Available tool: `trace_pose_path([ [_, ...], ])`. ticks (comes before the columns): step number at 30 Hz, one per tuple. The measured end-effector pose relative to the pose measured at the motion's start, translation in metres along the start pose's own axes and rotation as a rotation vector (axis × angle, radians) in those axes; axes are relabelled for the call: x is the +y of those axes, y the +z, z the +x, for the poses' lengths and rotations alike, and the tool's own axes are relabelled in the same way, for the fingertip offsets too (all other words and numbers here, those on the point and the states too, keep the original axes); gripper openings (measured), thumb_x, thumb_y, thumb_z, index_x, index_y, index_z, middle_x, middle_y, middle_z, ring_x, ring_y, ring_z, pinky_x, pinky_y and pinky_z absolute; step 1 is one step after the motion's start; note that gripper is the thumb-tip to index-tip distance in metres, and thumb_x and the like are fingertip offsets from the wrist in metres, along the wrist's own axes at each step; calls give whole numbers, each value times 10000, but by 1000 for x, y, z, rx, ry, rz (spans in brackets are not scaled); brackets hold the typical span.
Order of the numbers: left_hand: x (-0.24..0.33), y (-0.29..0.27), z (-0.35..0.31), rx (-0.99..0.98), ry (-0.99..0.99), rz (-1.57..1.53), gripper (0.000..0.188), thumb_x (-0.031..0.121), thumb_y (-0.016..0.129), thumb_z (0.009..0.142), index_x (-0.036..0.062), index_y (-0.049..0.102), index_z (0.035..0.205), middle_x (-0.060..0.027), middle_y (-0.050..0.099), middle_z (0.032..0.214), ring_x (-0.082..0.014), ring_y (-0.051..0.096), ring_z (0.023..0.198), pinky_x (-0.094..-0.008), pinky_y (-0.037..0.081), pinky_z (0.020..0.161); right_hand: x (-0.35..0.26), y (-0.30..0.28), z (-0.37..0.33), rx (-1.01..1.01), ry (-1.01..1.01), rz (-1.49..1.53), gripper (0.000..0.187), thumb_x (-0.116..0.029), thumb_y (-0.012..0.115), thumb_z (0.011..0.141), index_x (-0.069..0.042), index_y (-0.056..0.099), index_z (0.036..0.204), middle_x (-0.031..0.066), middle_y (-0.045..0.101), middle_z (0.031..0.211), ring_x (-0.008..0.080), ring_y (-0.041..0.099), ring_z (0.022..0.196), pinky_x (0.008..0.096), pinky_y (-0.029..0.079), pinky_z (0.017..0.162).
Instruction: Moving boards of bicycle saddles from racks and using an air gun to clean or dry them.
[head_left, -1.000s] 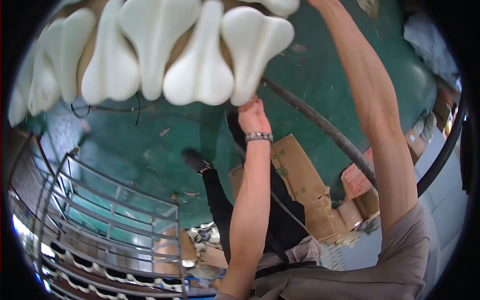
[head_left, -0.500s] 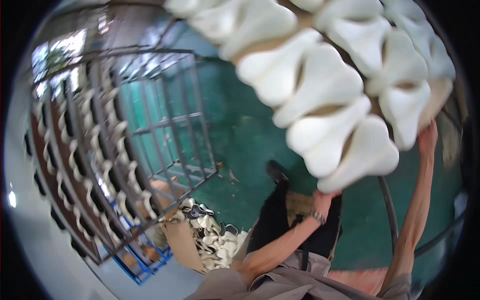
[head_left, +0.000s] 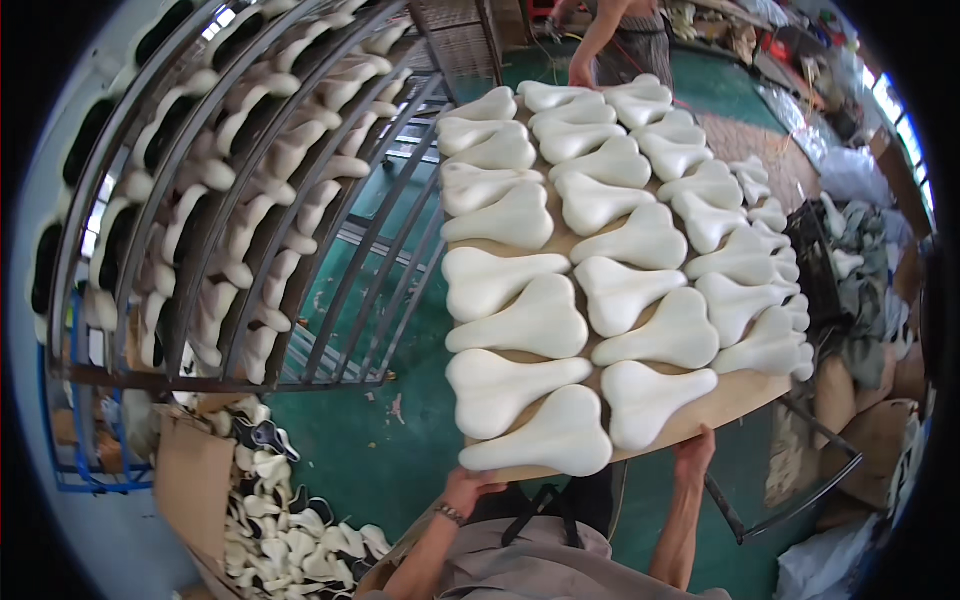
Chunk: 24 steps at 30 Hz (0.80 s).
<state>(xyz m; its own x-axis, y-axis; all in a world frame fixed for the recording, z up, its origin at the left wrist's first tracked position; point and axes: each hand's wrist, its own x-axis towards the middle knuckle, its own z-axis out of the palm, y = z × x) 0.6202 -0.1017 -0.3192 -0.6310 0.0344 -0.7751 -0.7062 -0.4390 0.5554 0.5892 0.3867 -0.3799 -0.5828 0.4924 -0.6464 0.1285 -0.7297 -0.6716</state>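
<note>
A large flat board [head_left: 742,390] stretches out in front of me, covered with rows of white bicycle saddle pads [head_left: 520,315]. My left hand [head_left: 472,490], with a watch on its wrist, grips the near left corner of the board, its fingers hidden beneath. Further right along the same near edge, my right hand [head_left: 693,452] holds on from below, fingers partly out of sight. Across the far edge stands another person, whose hand [head_left: 583,70] is at or close to the board; whether it touches I cannot tell.
To the left rises a metal rack [head_left: 310,383] whose sloping shelves carry more pads. Below it, a cardboard box [head_left: 195,490] brims with loose saddle pieces [head_left: 300,545]. A black metal frame [head_left: 745,530] juts out at the right, near bags and cartons [head_left: 880,450].
My view has swung, bringing the rack closer and the other person into sight. The board appears lower and flatter, and both my hands now show at its near edge.
</note>
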Motion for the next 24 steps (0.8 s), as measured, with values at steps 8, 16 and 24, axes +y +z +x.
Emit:
trace_pose_path([
  [8,33,-179,-13,30,50,-226,421,25,767,902,-89,610,1275,-191,723,1133,-350,765,887,-438,689,731,63,81,-76,-298,37,173,355,-232,590,934,-47,638,1233,96,725,1193,238,691,1109,436,558,959],
  [16,-3,-289,-52,157,27,-290,374,-22,729,899,-76,607,1248,-173,705,1162,-338,754,911,-477,687,724,97,61,-135,-338,105,90,535,-60,631,839,12,586,1367,135,668,1349,272,627,1276,428,460,1149],
  [24,-88,-356,-115,319,-18,-333,302,-35,667,921,3,606,1215,-124,707,1045,-329,749,840,-488,680,706,100,60,-173,-536,342,-213,669,12,697,810,-5,522,1456,139,619,1407,332,575,1333,506,450,1154],
])
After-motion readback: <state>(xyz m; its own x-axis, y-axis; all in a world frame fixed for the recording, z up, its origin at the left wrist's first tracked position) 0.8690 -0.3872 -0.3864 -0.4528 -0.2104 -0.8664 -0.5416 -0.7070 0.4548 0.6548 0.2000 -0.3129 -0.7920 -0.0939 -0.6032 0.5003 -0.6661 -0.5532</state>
